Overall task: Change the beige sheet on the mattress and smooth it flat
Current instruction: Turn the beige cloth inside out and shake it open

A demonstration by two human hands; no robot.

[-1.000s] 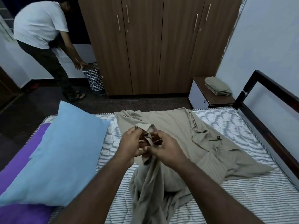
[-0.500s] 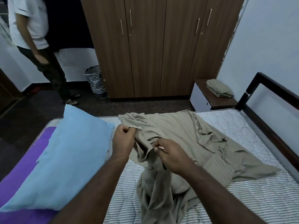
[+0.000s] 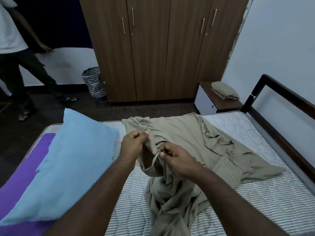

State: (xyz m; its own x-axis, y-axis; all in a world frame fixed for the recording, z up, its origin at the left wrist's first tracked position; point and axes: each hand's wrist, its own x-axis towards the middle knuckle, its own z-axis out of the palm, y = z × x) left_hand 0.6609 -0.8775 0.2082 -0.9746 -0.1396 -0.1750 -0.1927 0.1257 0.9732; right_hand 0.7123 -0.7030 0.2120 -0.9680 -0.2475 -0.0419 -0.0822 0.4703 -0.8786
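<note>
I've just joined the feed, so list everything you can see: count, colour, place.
sheet: 1, beige, crumpled mid-mattress
mattress: 1, white with dark stripes, bare
pillow: 1, light blue, left side of mattress
cloth: 1, purple, under pillow
bed frame: 1, dark, right
wardrobe: 1, brown, far wall
basket: 1, black and white zigzag, on floor by wardrobe
bedside table: 1, dark top
folded cloth: 1, beige, on bedside table
other person: 1, far left
left hand: pinches sheet edge
right hand: pinches sheet edge

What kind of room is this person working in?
Most likely a home bedroom: a striped mattress in a dark bed frame, a tall wooden wardrobe, and a blue pillow on the bed.
</note>
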